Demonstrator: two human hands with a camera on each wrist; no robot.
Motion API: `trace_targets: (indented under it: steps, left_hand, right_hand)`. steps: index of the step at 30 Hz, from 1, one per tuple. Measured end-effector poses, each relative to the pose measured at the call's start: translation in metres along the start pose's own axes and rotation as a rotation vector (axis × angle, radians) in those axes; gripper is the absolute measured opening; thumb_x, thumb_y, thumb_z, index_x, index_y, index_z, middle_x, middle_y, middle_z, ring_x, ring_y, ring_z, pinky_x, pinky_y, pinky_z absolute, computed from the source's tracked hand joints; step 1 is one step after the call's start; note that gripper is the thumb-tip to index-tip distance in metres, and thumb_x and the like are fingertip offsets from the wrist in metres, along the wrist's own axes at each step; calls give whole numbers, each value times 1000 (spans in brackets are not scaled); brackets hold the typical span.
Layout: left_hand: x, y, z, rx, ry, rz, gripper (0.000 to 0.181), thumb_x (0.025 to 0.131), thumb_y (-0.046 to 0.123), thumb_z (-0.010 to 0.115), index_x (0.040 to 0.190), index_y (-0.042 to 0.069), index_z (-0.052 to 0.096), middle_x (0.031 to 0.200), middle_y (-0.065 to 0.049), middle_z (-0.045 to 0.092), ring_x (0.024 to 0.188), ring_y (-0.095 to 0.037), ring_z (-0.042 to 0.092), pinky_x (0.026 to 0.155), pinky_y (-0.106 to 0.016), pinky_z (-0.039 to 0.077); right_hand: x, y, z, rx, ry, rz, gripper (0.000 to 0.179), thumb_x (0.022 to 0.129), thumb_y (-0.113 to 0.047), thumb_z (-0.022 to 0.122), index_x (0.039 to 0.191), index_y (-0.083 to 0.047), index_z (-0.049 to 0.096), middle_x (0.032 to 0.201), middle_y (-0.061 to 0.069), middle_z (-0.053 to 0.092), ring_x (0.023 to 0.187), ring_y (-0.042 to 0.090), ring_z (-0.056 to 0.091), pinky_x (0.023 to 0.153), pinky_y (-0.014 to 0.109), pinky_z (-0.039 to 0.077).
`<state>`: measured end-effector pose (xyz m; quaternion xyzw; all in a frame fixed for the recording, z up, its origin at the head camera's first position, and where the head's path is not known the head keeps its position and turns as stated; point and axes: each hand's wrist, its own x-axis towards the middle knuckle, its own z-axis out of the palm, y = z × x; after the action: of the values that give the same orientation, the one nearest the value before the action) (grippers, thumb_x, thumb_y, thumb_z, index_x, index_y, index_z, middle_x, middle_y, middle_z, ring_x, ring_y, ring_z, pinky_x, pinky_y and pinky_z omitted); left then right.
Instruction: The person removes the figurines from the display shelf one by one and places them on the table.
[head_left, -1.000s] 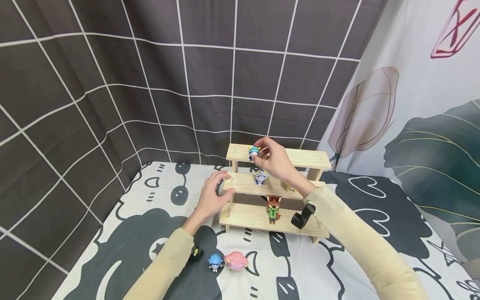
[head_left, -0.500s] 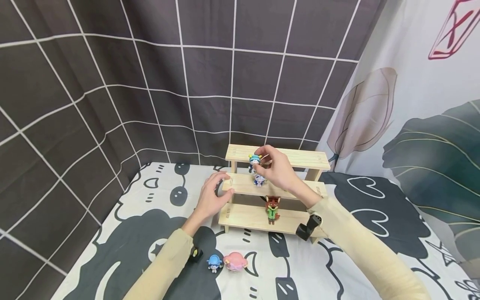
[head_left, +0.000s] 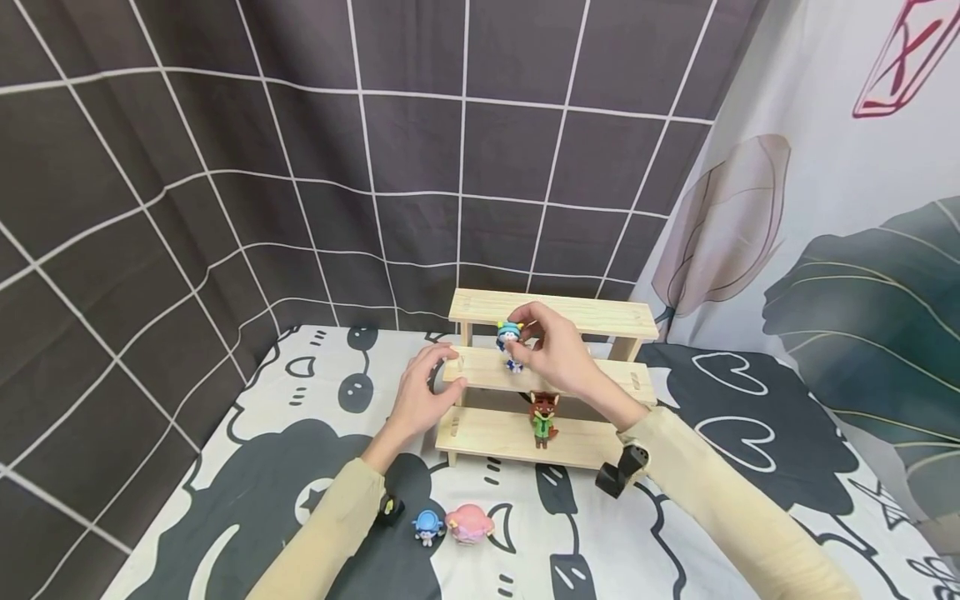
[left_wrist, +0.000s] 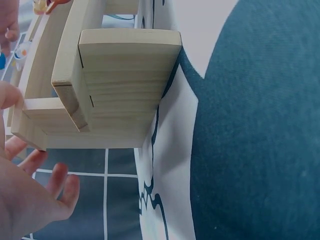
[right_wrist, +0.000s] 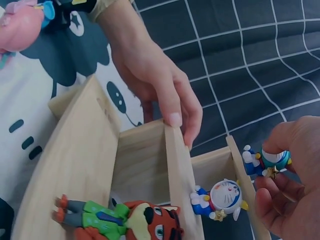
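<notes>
My right hand point(head_left: 555, 348) pinches a small blue figurine point(head_left: 509, 335) with a teal hat and yellow horns. Its fingers and thumb hold it by the head in the right wrist view. A blue-and-white cat figurine point(right_wrist: 225, 196) stands on the middle board of a three-tier wooden shelf point(head_left: 480, 429). In the head view the held figurine partly covers it. My left hand point(head_left: 423, 390) grips the left end of the middle board, thumb in front and fingers behind. A fox figurine point(head_left: 543, 421) in a green shirt stands on the bottom board.
A pink figurine point(head_left: 469, 525) and a blue-hatted figurine point(head_left: 428, 527) stand on the patterned bedding point(head_left: 622, 550) in front of the shelf. Dark gridded curtain point(head_left: 405, 142) hangs close behind. Part of a yellow figurine point(left_wrist: 40, 6) shows in the left wrist view.
The right hand has lowered the held figurine in the head view, from the top board's level to just over the cat figurine. The left hand keeps its place on the shelf.
</notes>
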<state>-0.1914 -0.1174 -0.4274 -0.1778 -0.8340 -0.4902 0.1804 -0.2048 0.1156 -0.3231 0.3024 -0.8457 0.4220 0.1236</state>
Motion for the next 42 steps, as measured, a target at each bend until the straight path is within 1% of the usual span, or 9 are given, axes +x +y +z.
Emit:
trace_targets:
  steps: [4,8,12,17,27,36,42]
  left_hand:
    - [0,1,0,-2,-2,-4,39,84,13,74,121,6,64,141,-15,54,130,-35,48,105,-51,42]
    - [0,1,0,-3,0,3,39,84,13,74,120,6,64,140,-16,54,129,-35,48,104,-52,42]
    - [0,1,0,-3,7,12,38,83,13,74,120,6,64,140,-16,54,130,-35,48,105,-52,41]
    - [-1,2,0,-5,6,3,38,83,13,74,119,7,65,140,-12,55,131,-33,47,108,-50,38]
    - [0,0,0,-9,11,11,38,83,13,75,119,7,65,140,-13,55,130,-33,48,106,-49,41]
    - [1,-1,1,-9,4,6,39,84,13,75,120,7,64,140,-13,54,131,-33,48,105,-49,42]
    - [0,-1,0,-9,0,7,39,84,12,74,121,6,64,141,-13,54,131,-34,48,106,-49,42]
  right_hand:
    - [-6,-1,1,-8,2,8,28,85,-2,74,111,-1,62,99,8,67,85,20,65,66,28,52]
    - [-12,-3,2,-3,-5,4,29,85,-2,75,111,-1,62,97,7,67,85,20,64,66,28,52]
    - [-18,-4,3,-2,-12,-10,30,85,-2,75,111,-2,62,99,7,67,85,20,65,66,30,53]
    - [-26,-4,6,11,-9,-24,30,84,0,76,111,-2,62,101,8,66,84,20,65,65,32,54]
    - [-40,-4,10,39,-13,-82,31,80,4,77,107,0,62,97,7,66,80,17,66,59,33,54]
    - [-55,-6,12,59,-38,-75,31,82,4,76,108,-1,61,101,8,66,79,19,64,59,27,55]
    - [-67,-7,15,79,-35,-67,33,79,6,78,106,-3,61,92,3,64,71,17,60,56,25,50]
